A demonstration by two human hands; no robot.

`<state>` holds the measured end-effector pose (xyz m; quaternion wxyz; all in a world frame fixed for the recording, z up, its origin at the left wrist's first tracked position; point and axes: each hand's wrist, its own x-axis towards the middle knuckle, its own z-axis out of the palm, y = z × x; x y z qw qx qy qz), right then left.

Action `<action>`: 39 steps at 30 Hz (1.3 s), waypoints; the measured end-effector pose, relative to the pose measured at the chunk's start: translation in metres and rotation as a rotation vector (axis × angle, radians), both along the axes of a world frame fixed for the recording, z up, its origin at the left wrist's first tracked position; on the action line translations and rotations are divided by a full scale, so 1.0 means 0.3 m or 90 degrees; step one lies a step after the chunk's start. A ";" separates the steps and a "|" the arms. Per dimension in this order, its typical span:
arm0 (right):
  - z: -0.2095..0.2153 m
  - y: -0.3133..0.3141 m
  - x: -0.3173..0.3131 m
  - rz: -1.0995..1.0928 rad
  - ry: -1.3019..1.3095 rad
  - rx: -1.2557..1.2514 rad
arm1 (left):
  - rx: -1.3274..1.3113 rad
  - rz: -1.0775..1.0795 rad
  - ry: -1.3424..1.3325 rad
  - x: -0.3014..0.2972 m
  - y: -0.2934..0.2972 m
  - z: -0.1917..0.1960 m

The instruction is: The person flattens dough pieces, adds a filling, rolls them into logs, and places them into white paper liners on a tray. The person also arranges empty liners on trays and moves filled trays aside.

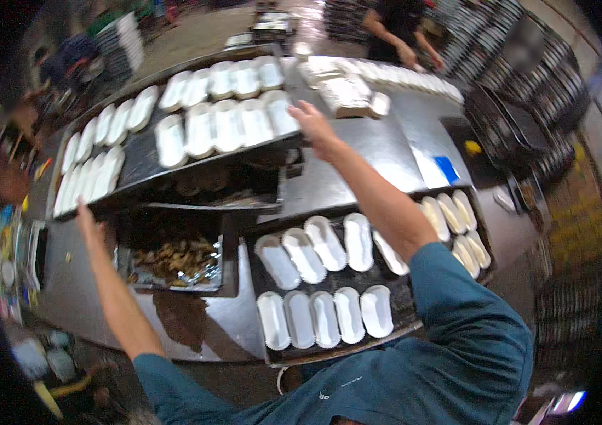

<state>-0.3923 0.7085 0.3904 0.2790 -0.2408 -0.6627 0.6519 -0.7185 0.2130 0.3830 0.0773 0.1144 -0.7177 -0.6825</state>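
Observation:
A long dark tray [141, 166] loaded with several white oval paper boats is lifted over the steel counter. My left hand [88, 225] grips its near-left corner and my right hand [315, 126] grips its right end. Both arms are stretched forward in blue sleeves. Below them a second dark tray [264, 283] with two rows of white oval boats lies flat on the counter close to my body.
A pan of browned food [173, 261] lined with foil sits under the lifted tray. Stacked white boats [347, 93] and a blue item [446, 168] lie on the steel counter [357, 173]. Another person [396, 32] works at the far end beside racks of dark trays [520, 64].

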 end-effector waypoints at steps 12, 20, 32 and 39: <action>-0.306 0.439 0.827 -0.058 -0.144 0.460 | 0.031 0.011 0.259 0.974 0.235 -0.123; -0.542 1.244 0.623 -0.117 -0.319 0.670 | -0.115 0.138 0.100 1.848 0.370 -0.356; -0.616 1.372 0.370 -0.041 -0.401 1.003 | -0.319 0.222 0.047 2.381 0.496 -0.369; -0.065 0.881 0.842 0.292 -0.052 0.333 | -0.291 -0.342 0.285 2.186 1.330 -0.159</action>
